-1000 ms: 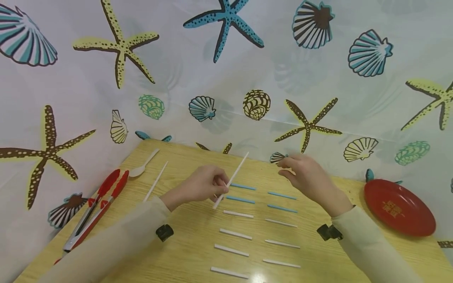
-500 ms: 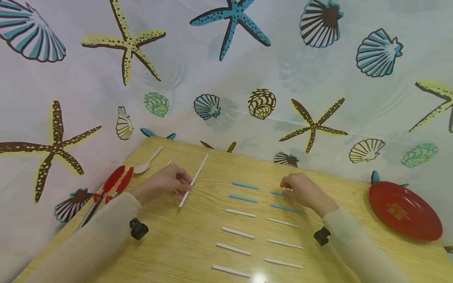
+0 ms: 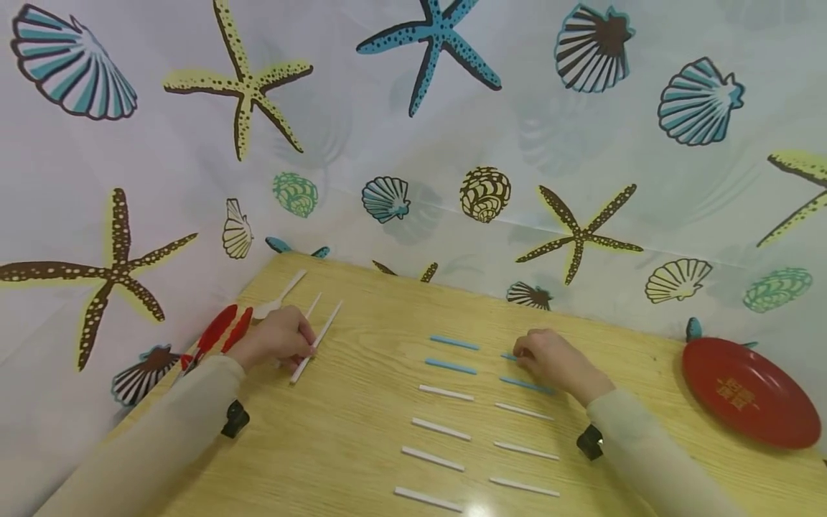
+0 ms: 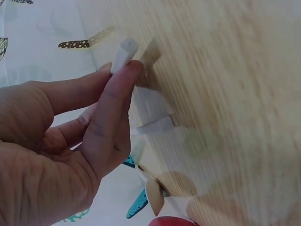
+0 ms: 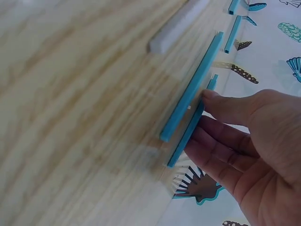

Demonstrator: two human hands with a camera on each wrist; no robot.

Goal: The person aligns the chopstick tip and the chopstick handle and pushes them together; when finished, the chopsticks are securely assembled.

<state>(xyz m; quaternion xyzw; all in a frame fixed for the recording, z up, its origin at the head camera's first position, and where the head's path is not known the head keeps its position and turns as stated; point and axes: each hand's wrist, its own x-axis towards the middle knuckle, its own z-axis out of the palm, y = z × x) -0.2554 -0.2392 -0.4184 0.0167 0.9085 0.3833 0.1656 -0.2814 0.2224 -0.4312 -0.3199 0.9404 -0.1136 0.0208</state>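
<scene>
Left hand (image 3: 279, 339), pinching white stick (image 3: 328, 322); right hand (image 3: 558, 365), pinching blue stick (image 5: 188, 130); plate (image 3: 769, 406), right edge of table (image 3: 362, 445); tongs (image 3: 217, 330), left edge, behind sleeve (image 3: 174, 424).

Setting: indoor tabletop with household items; exact room type cannot be determined. Indicators: a wood-grain table (image 3: 304, 459) beneath both hands; a white cloth (image 3: 413, 154) printed with starfish and shells, hung behind the table; red-tipped tongs (image 3: 217, 329) left of the left hand (image 3: 278, 337); a pale spoon (image 3: 268, 310) just beyond it; a red plate (image 3: 772, 411) right of the right hand (image 3: 555, 362).
</scene>
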